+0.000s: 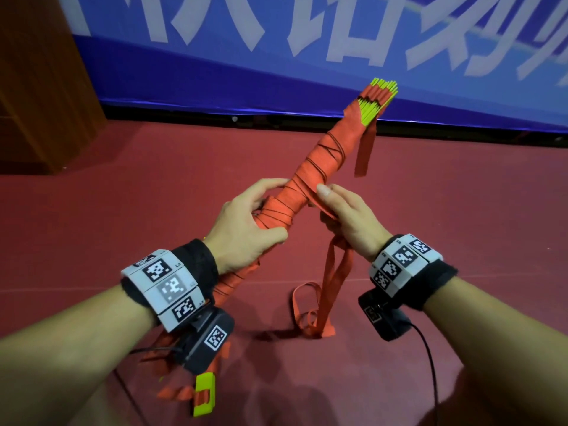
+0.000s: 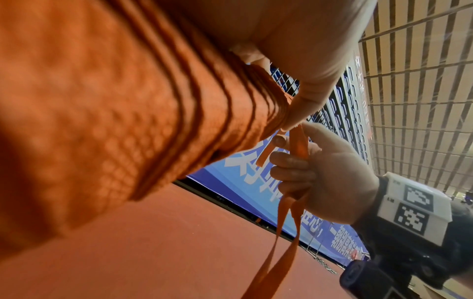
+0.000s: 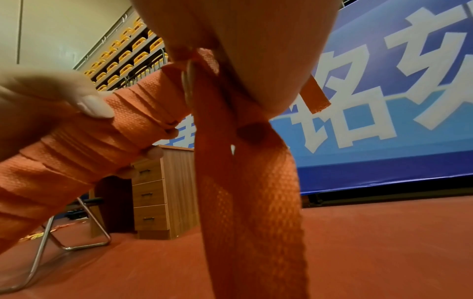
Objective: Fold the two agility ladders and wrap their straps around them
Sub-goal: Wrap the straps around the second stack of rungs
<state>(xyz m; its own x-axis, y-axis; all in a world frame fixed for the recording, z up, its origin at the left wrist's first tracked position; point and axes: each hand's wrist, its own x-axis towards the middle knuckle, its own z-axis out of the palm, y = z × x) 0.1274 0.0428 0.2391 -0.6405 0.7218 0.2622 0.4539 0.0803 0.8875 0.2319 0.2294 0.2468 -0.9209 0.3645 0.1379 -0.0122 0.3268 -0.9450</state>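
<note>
Two bare hands meet on one long bundle held up over the floor. The left hand (image 1: pixel 246 222) curls round the middle of the folded agility ladder (image 1: pixel 310 176), a thick stick of flat yellow-green plastic rungs bound in orange woven webbing, with its thumb on the near side and its fingers over the top. The right hand (image 1: pixel 347 219) sits just beside it on the bundle's right flank, thumb pressed against the wrapping and fingers closed round the loose orange woven strap (image 1: pixel 335 287), which runs down out of its palm. In the right wrist view the strap (image 3: pixel 250 202) falls straight below the hand, and the left hand's fingertips (image 3: pixel 94 107) press on the wound webbing. In the left wrist view the right hand (image 2: pixel 330 172) pinches a doubled length of strap (image 2: pixel 284 222) next to the bundle (image 2: pixel 115 121).

From the grip the ladder slants up and to the right; its upper end fans out into yellow-green rung tips (image 1: pixel 384 87), and a short orange tail (image 1: pixel 365 152) hangs free beside it. Thin dark cord crosses the wrapping in several turns. The lower end passes under the left wrist toward the floor, where a yellow-green clip (image 1: pixel 204 398) shows among orange folds.

Below the right hand the strap reaches the dark red sports floor (image 1: pixel 430 333) and lies there in loose loops. Behind stands a blue banner with large white characters (image 1: pixel 307 41), and a wooden cabinet with drawers (image 3: pixel 158 192) stands to the left.
</note>
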